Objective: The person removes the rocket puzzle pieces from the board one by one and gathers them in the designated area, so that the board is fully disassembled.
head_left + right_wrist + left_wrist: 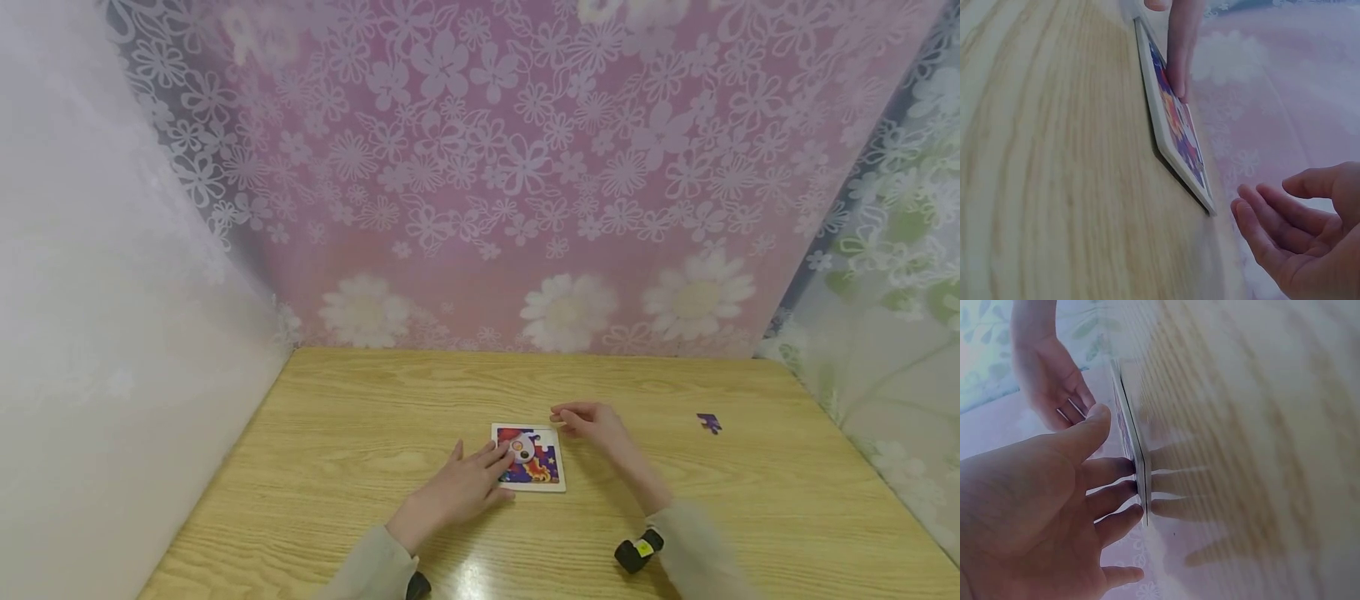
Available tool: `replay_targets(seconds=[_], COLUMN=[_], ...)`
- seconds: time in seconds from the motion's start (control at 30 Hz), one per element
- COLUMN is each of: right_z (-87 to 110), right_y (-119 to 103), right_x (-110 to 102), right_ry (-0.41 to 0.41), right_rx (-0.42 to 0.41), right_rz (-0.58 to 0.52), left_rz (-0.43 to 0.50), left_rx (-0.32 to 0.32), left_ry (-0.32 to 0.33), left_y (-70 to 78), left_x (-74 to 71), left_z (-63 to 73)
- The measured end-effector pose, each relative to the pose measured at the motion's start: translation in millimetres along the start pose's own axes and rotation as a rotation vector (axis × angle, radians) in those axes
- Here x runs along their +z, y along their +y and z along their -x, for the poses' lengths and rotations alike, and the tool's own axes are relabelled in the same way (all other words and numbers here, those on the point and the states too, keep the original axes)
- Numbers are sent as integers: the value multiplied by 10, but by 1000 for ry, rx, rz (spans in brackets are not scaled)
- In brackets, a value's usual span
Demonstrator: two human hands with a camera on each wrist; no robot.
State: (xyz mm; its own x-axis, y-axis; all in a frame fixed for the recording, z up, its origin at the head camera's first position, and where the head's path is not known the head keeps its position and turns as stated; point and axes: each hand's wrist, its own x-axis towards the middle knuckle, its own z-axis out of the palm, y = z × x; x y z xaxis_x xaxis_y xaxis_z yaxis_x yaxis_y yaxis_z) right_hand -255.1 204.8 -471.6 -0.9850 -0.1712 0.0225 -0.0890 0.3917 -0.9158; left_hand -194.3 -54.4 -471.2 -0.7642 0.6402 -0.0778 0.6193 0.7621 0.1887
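Observation:
A small square jigsaw puzzle [553, 473] with a white border lies on the table, its picture purple, red and orange with a round white figure. White backing shows at its upper right corner. My left hand [465, 485] rests its straight fingertips on the puzzle's left part, fingers spread, as the left wrist view also shows on the board's edge [1130, 419]. By the upper right corner is my right hand [596, 425], fingers loosely bent, thumb apart from them. In the right wrist view nothing shows between the right hand's fingers [1266, 215], which are beside the board's corner.
A loose purple puzzle piece [708, 423] lies to the right on the wooden table [360, 425]. Behind the table stands a pink flowered backdrop [480, 208], with pale walls at left and right. Black bands [637, 552] sit at the wrists.

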Motion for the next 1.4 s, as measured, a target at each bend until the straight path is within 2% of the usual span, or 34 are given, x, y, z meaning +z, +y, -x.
replay_targets(seconds=[0.23,0.5,0.8,0.93,1.23,1.4], right_z=[-17,-15,-6,-12,-22,-34], right_y=[15,-3,-45,-51,-52,-69], right_x=[161,225,256,273,289,294], right_ry=[-3,-9,-17,-10,-3,6], right_rx=[37,64,65,94,76,103], right_rz=[42,120,194,198,201,208], left_rz=[22,29,-25,-35,-26,-26], left_rx=[-13,-14,-20,-35,-34,-36], left_ry=[4,23,44,50,56,57], left_y=[14,14,64,80,81,86], left_x=[-15,-8,-9,-11,5,-4], left_z=[14,-18,-16,-27,-43,-48])
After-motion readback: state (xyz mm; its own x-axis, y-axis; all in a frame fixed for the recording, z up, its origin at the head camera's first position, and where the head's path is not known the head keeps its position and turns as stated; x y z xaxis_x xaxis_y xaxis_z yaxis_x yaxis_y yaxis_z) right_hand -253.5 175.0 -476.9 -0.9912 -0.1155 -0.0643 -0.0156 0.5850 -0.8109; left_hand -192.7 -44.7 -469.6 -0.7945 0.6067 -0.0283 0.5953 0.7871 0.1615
